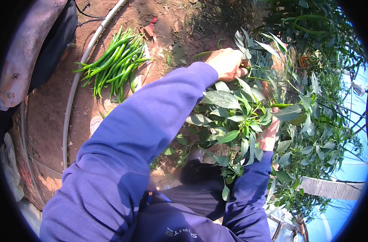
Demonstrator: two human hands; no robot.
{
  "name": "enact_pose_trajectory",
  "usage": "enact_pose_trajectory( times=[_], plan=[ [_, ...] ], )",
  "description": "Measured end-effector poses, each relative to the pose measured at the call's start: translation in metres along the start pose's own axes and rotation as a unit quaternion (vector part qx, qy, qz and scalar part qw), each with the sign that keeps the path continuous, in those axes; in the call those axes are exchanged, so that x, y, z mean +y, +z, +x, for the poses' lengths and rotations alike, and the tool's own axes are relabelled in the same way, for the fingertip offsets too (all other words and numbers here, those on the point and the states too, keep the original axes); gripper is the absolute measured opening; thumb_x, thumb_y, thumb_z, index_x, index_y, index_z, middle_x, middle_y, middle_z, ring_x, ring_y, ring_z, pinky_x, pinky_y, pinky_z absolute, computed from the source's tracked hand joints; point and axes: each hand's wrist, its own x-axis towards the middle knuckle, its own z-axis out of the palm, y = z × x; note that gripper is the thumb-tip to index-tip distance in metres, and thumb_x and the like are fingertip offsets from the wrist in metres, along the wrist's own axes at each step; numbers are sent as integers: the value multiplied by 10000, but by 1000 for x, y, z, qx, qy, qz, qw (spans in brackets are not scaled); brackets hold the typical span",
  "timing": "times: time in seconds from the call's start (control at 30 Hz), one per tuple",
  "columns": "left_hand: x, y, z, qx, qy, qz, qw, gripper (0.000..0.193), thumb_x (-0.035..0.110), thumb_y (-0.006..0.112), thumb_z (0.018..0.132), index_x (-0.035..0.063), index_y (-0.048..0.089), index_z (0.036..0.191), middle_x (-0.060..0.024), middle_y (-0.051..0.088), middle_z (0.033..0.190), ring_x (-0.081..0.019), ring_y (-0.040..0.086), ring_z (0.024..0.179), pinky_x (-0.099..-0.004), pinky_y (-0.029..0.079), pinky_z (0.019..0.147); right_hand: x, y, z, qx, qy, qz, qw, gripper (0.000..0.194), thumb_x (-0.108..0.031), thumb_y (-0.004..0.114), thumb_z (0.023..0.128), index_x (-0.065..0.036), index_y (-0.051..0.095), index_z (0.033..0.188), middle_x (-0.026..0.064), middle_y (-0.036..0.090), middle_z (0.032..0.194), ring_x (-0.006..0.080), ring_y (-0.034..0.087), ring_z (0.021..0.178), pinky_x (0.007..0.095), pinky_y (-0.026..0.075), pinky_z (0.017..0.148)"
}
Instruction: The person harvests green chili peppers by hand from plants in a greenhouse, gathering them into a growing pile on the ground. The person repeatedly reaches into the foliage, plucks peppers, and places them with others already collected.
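Observation:
My left hand [228, 64] reaches in among the leaves of a pepper plant [247, 112], its fingers curled at a stem. What lies inside the fingers is hidden. A slim green pepper [202, 55] shows just behind the wrist; whether the hand touches it is unclear. Lower on the right, my right hand [268, 133] is deep in the same plant, mostly covered by leaves, so its fingers cannot be made out. Another green pepper [281, 105] sticks out sideways beside it. Both forearms wear purple-blue sleeves.
Picked long green peppers [114, 63] lie heaped on the bare soil [47, 121] at left. A pale hose [70, 106] curves past them. More pepper plants [320, 127] crowd the right side, with a whitish beam [330, 188] among them. Reddish tape [149, 30] lies near the heap.

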Motion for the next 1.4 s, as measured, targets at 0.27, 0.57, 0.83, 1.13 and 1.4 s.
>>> enact_pose_trajectory(
  times=[0.27,0.57,0.83,1.13,1.4],
  plan=[
    [42,-27,6,-27,84,67,994,366,402,687,930,95,741,1122,-167,745,1028,-344,713,1016,-454,557,895,17,6,27,-52,29,10,998,399,-334,522,1086,-78,561,1390,49,625,983,136,622,842,282,518,711],
    [61,-80,38,278,114,-227,926,314,314,691,975,7,747,950,27,604,694,-54,526,663,-263,445,615,35,10,101,-140,19,15,990,365,-347,557,1100,-100,584,1367,-3,595,759,84,530,641,232,413,560],
    [-54,-46,7,80,-132,-9,988,395,480,700,962,130,811,1106,-172,779,965,-310,753,936,-413,569,864,18,17,66,-89,95,134,982,352,-301,640,1059,-100,598,1345,-23,615,731,104,620,681,267,555,654],
    [-34,-11,18,85,15,-63,994,241,229,770,883,149,789,1110,-123,766,1087,-328,735,994,-386,577,883,18,21,70,-177,60,152,971,240,-225,708,1013,-121,653,1223,-33,616,833,76,612,713,243,567,694],
    [-32,-14,15,83,114,43,989,305,224,747,853,118,761,1139,-145,756,1080,-349,732,974,-418,591,859,21,20,62,-57,84,79,992,341,-342,599,1078,-113,613,1329,40,643,1240,136,656,1032,269,556,827]
  ],
)
